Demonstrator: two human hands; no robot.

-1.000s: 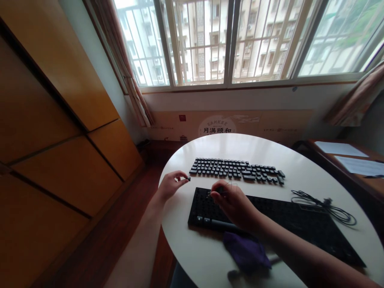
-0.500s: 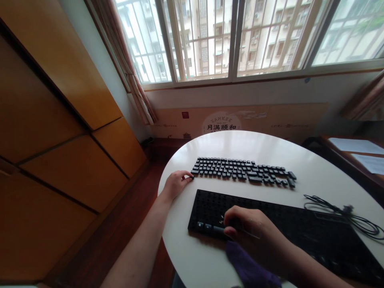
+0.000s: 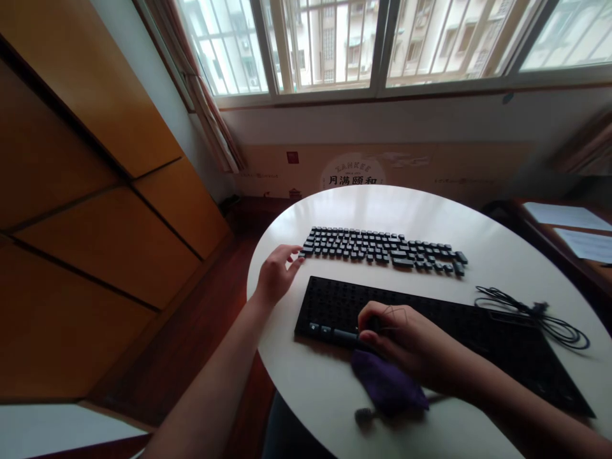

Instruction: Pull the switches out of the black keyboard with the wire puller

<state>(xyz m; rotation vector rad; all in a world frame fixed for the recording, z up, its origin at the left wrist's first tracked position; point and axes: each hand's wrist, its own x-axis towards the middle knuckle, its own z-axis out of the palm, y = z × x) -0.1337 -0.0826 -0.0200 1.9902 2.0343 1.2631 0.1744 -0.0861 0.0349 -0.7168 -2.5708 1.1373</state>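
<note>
Head view: shows black keyboard base [image 3: 468, 326] lying on rounded white table [image 3: 306, 373]. Has 2 small keycaps [image 3: 313, 327] seated at near-left edge of base, plus 1 long keycap [image 3: 345, 337] just right of them. Too dark to sort out most of base surface. Just beyond far edge of base, see block of loose black keycaps [image 3: 352, 246] set out in keyboard-like rows.

Reaches with left hand [image 3: 277, 274] past far-left corner of base, thumb and fingertips about 1 end keycap [image 3: 301, 255] at near-left corner of loose rows. Cannot tell if pinching that keycap or only bracketing it.

Holds with right hand [image 3: 387, 328] a wire tool [image 3: 375, 323] over near-left part of base: thumb and fingers closed around dark handle, thin wire sticking out over knuckles. Covers middle of base with right forearm.

At far-right part of base, see coiled black cable [image 3: 538, 312]. Just off near edge of base, see crumpled purple cloth [image 3: 389, 380], with dark knobby-ended object [image 3: 364, 415] beside it, too blurred to name. Well right of base, see white papers [image 3: 571, 217] on brown surface.
</note>
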